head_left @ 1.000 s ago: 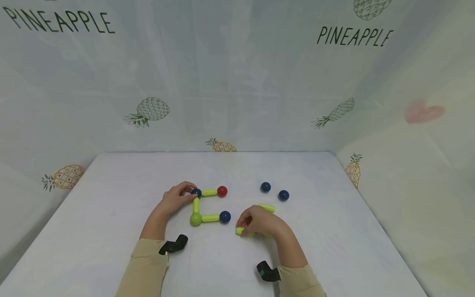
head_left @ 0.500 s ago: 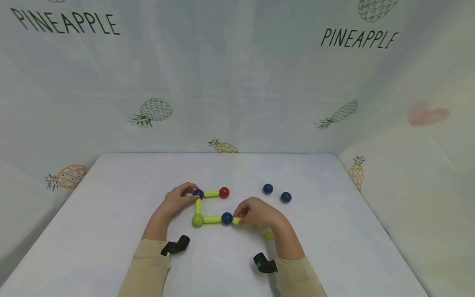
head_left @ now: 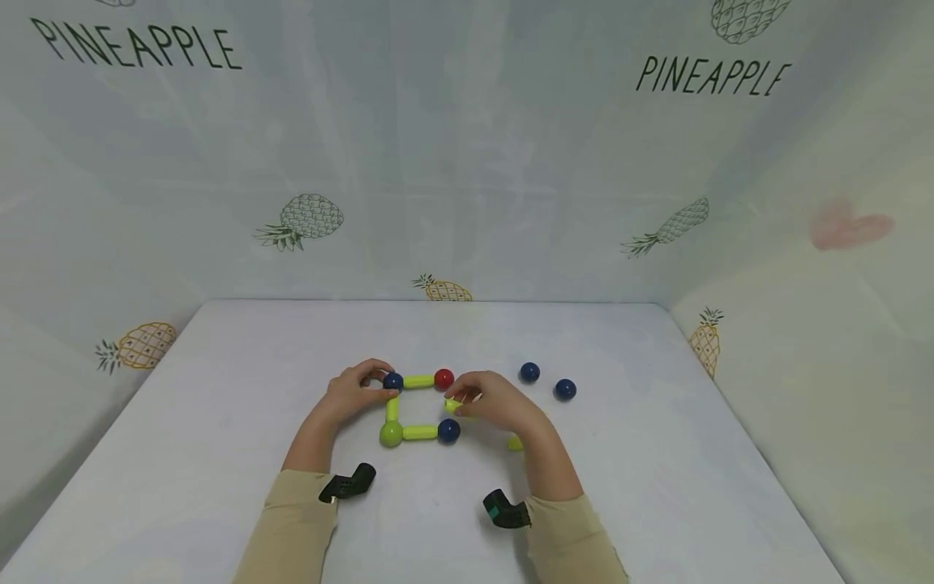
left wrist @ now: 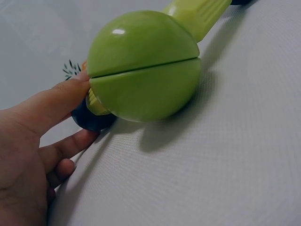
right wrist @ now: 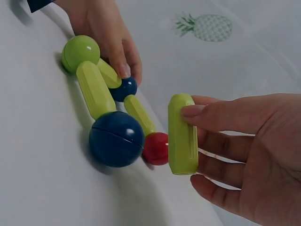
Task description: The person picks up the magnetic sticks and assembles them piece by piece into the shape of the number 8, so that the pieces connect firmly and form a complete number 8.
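Observation:
A C-shaped build of balls and yellow-green rods lies on the white table. My left hand (head_left: 352, 393) pinches the blue ball (right wrist: 126, 89) at its back left corner. From there one rod (head_left: 419, 381) runs right to a red ball (head_left: 443, 379), another toward me to a green ball (left wrist: 143, 66). A further rod (right wrist: 95, 92) joins the green ball to the front right blue ball (right wrist: 116, 140). My right hand (head_left: 499, 400) holds a loose ribbed rod (right wrist: 182, 136) between thumb and fingers, beside the gap between the red and front blue balls.
Two loose blue balls, one (head_left: 529, 372) farther back and one (head_left: 565, 389) to its right, lie beyond my right hand. Another yellow-green rod (head_left: 515, 444) shows partly behind my right wrist. A pineapple-print cloth (head_left: 467, 162) hangs behind the table.
My right hand has picked up the rod from the table and carried it left and away from me, past the front blue ball. The left hand keeps its hold on the corner ball.

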{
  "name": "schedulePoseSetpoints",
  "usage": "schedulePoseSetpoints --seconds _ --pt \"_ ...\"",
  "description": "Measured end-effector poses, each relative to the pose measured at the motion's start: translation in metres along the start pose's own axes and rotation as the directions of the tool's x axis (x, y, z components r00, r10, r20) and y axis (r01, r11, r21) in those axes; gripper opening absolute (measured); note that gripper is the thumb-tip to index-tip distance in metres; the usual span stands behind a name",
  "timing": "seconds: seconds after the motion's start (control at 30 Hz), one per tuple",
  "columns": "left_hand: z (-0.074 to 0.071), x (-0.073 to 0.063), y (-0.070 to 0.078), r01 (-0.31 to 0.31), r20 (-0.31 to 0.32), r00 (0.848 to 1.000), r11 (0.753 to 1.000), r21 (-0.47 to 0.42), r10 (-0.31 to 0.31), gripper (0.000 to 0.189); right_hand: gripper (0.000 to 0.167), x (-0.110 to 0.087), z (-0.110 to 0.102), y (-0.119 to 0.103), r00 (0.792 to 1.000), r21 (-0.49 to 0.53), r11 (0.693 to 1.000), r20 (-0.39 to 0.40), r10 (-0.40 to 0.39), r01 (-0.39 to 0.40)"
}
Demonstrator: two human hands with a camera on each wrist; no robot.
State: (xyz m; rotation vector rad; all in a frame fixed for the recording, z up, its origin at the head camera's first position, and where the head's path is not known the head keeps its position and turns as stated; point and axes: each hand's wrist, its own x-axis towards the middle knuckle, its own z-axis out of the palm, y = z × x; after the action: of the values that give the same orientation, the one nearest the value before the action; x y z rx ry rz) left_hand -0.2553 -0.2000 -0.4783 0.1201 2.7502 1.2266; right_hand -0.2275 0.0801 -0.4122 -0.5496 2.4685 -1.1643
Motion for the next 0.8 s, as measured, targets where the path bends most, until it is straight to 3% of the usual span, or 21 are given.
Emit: schedulePoseSetpoints --seconds 0.27,0.47,0.8 --pt "0.001 0.000 -0.002 0.000 -0.005 1.000 1.000 0.002 0.000 0.046 0.023 0.007 0.007 -0.001 0.997 0.095 0.995 -0.074 -0.014 0.021" --pt "0.002 0.000 0.000 0.002 -0.012 1.000 1.000 0.006 -0.002 0.045 0.026 0.015 0.014 0.004 0.990 0.139 0.986 -0.118 -0.071 0.087" --pt "0.002 0.000 0.000 0.009 -0.011 1.000 1.000 0.016 -0.009 0.045 0.027 0.020 0.020 0.010 0.990 0.237 0.971 -0.133 0.042 -0.009"
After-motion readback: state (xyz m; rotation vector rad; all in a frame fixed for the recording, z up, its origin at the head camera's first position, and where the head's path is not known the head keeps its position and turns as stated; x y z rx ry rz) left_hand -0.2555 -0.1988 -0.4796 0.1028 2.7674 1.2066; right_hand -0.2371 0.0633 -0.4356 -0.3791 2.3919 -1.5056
